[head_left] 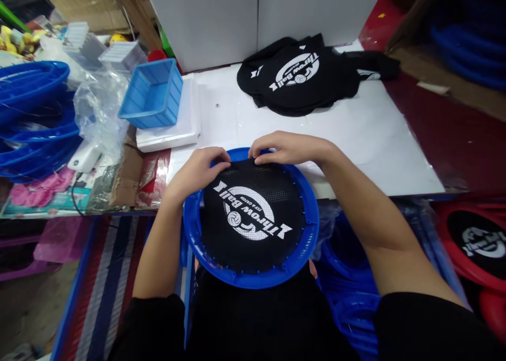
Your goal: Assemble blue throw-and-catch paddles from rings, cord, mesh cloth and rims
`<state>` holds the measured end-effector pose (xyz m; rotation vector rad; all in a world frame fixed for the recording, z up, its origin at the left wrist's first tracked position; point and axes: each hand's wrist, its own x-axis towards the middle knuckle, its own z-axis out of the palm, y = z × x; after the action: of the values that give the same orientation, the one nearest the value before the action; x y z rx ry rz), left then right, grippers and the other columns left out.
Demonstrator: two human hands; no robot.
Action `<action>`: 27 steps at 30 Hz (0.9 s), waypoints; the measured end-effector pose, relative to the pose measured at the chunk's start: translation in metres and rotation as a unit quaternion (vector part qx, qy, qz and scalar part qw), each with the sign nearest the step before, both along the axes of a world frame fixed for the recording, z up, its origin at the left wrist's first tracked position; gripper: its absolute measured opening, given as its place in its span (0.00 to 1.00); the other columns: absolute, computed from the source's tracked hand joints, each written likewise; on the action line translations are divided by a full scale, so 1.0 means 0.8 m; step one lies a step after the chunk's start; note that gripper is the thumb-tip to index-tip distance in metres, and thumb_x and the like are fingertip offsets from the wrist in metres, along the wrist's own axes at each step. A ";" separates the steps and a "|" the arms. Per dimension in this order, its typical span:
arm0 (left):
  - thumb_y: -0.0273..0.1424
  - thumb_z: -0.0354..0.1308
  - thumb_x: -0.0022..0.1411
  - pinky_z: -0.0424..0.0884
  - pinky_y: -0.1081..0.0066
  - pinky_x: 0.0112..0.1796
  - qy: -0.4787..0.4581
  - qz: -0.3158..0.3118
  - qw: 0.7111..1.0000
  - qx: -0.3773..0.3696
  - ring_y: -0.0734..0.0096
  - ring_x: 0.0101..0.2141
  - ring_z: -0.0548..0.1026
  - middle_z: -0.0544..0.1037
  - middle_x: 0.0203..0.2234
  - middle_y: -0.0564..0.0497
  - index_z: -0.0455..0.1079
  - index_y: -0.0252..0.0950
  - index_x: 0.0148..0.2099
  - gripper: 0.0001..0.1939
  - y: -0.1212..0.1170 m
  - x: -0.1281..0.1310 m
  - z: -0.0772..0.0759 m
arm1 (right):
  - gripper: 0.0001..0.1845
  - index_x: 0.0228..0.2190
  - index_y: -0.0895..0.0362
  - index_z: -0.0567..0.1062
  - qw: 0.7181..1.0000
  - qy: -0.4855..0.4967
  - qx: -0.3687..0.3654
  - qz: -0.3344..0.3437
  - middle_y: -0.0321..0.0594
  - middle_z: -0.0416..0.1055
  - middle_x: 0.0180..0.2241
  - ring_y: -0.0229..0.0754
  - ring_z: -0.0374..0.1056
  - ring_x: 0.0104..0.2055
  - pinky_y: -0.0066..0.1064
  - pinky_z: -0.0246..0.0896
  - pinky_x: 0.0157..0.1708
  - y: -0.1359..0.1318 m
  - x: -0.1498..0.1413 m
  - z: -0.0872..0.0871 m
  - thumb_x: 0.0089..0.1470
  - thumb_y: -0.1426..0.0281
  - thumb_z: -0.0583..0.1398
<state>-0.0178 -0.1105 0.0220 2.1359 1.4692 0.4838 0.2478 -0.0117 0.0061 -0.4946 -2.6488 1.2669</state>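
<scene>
A blue plastic ring rests on my lap and leans against the table edge. Over its opening lies a round black mesh printed with a white "Throw Ball" logo. At the mesh's far edge, my left hand pinches the fabric between thumb and fingers. Just to its right, my right hand grips the same edge with thumb and fingertips. Along the near and right sides, the mesh edge sits at small pegs on the ring. Between the two hands the far rim shows partly.
Black printed mesh pieces are piled on the white table before a large white carton. A blue bin stands at left, beside stacked blue rings. Red rings lie at lower right.
</scene>
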 end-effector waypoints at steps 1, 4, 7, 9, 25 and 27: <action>0.29 0.61 0.67 0.72 0.65 0.41 -0.009 0.013 1.000 -0.005 0.64 0.37 0.78 0.83 0.34 0.51 0.77 0.40 0.38 0.04 0.002 -0.002 0.001 | 0.15 0.40 0.56 0.79 1.000 0.007 -0.006 -0.002 0.42 0.80 0.42 0.44 0.72 0.43 0.38 0.62 0.46 0.001 -0.001 -0.002 0.65 0.58 0.60; 0.30 0.61 0.66 0.70 0.66 0.39 -0.011 0.007 1.000 -0.009 0.65 0.35 0.79 0.84 0.33 0.51 0.79 0.39 0.38 0.05 0.008 -0.004 0.003 | 0.14 0.39 0.56 0.80 0.999 0.027 -0.023 -0.006 0.40 0.80 0.40 0.43 0.72 0.43 0.37 0.62 0.46 0.006 -0.004 -0.009 0.64 0.59 0.61; 0.29 0.59 0.66 0.71 0.66 0.40 -0.001 -0.012 1.000 -0.005 0.66 0.36 0.79 0.85 0.35 0.50 0.79 0.39 0.40 0.07 0.011 -0.003 0.004 | 0.14 0.38 0.57 0.80 0.998 0.040 -0.041 -0.007 0.39 0.80 0.38 0.42 0.71 0.41 0.36 0.61 0.45 0.010 -0.007 -0.015 0.63 0.58 0.62; 0.29 0.58 0.66 0.71 0.66 0.40 0.003 -0.016 1.000 -0.001 0.66 0.36 0.79 0.84 0.35 0.50 0.79 0.39 0.40 0.07 0.012 -0.004 0.003 | 0.15 0.37 0.57 0.80 0.998 0.041 -0.052 -0.007 0.39 0.79 0.37 0.41 0.70 0.40 0.35 0.60 0.44 0.012 -0.010 -0.018 0.63 0.58 0.62; 0.29 0.58 0.70 0.72 0.66 0.42 -0.024 -0.006 0.998 0.056 0.67 0.38 0.79 0.83 0.36 0.51 0.75 0.39 0.42 0.05 -0.002 -0.009 -0.018 | 0.16 0.34 0.57 0.79 0.996 0.040 -0.080 -0.001 0.37 0.76 0.33 0.39 0.67 0.37 0.34 0.58 0.42 0.016 -0.015 -0.022 0.62 0.56 0.63; 0.29 0.58 0.70 0.73 0.66 0.43 -0.030 -0.002 0.997 0.072 0.67 0.38 0.79 0.83 0.36 0.50 0.75 0.39 0.42 0.04 -0.004 -0.010 -0.022 | 0.16 0.34 0.57 0.80 0.996 0.042 -0.079 -0.004 0.37 0.76 0.33 0.39 0.67 0.37 0.35 0.59 0.42 0.018 -0.015 -0.023 0.62 0.57 0.63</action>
<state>-0.0256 -0.1140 0.0042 2.2118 1.4363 0.6652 0.2361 0.0024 -0.0123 -0.4616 -2.4898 1.4684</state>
